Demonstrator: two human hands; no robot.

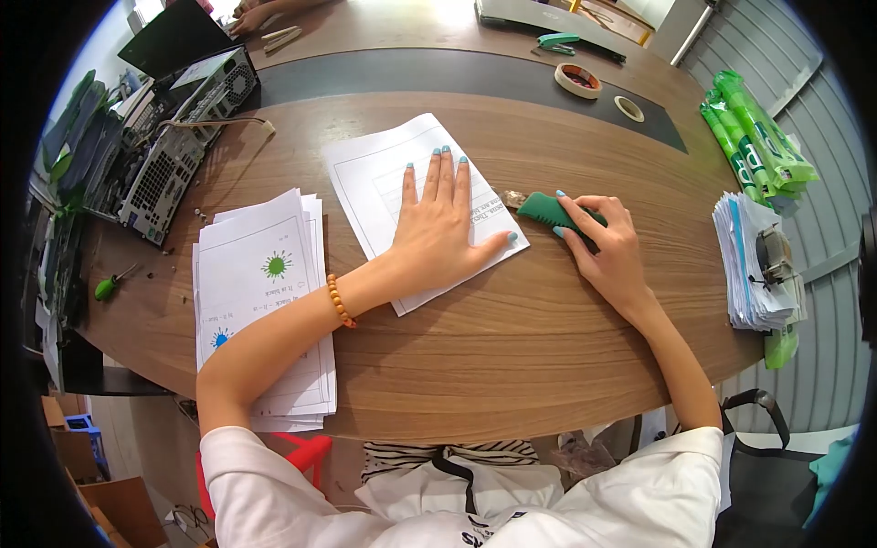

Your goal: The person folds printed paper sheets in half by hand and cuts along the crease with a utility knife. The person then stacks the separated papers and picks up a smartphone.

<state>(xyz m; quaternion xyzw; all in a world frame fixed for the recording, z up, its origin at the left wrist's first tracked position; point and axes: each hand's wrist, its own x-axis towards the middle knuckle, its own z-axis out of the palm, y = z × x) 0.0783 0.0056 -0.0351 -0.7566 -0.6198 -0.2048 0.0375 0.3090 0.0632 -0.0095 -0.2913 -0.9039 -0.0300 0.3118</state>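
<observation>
My left hand lies flat with its fingers spread on a white folded sheet, which has a printed frame and some text. An orange bead bracelet is round that wrist. To the right of the sheet, my right hand holds a green tool with a ridged edge, its tip pointing left towards the sheet's right corner. A small brownish piece shows at the tool's tip. Beside my left forearm is a stack of printed sheets with green and blue splat pictures.
Opened computer cases and a green screwdriver are at the left. Tape rolls and a stapler lie at the back. Green packets and a paper pile stand right. Another person's hand is at the top left.
</observation>
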